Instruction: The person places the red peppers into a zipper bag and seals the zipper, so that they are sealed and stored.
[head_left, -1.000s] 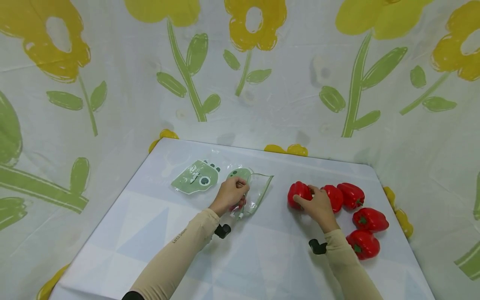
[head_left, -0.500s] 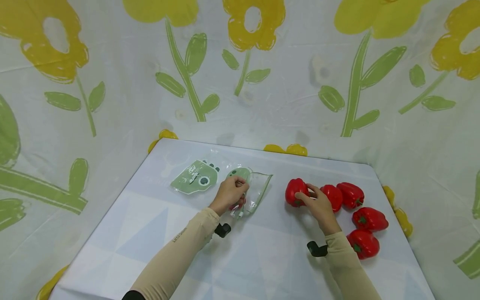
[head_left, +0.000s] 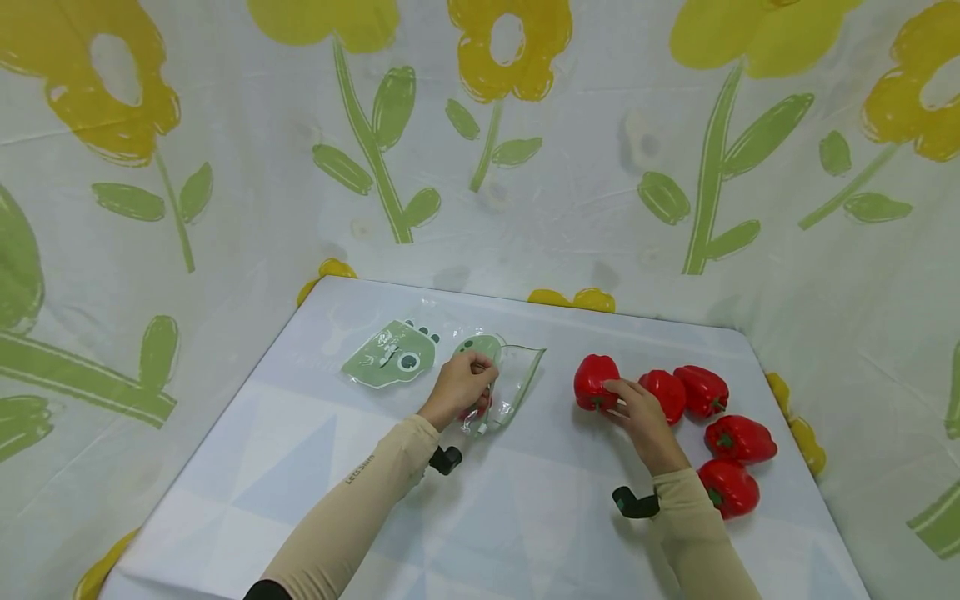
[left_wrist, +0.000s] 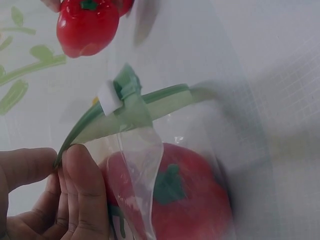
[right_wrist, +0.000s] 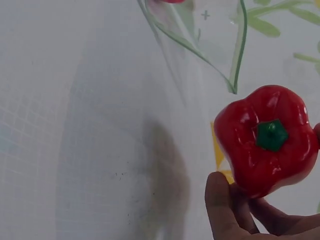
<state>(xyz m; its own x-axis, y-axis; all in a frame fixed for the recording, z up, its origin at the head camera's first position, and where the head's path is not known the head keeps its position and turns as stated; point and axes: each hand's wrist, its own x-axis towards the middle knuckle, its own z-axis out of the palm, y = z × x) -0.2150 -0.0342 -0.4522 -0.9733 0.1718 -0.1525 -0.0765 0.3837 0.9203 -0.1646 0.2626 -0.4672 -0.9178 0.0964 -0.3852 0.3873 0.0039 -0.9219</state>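
Observation:
My left hand [head_left: 461, 387] pinches the green-trimmed edge of a clear zip bag [head_left: 519, 379], whose mouth gapes toward the right. Inside that bag sits a red bell pepper [left_wrist: 200, 200] with a green stem, seen through the plastic in the left wrist view. To the right, my right hand [head_left: 647, 421] grips another red bell pepper [head_left: 595, 381] in its fingers, apart from the bag's mouth. The right wrist view shows this pepper's green stem [right_wrist: 272, 135] facing the camera.
Several more red bell peppers lie at the table's right side, including one pepper [head_left: 738, 439] near the edge. A flat clear bag with a green cartoon face [head_left: 393, 354] lies left of the left hand. Flower-printed curtain [head_left: 570, 183] hangs beyond the pale table [head_left: 315, 500].
The pepper in my right hand has risen slightly and turned, and the fingers have shifted on it. My left hand and its bag have stayed nearly still.

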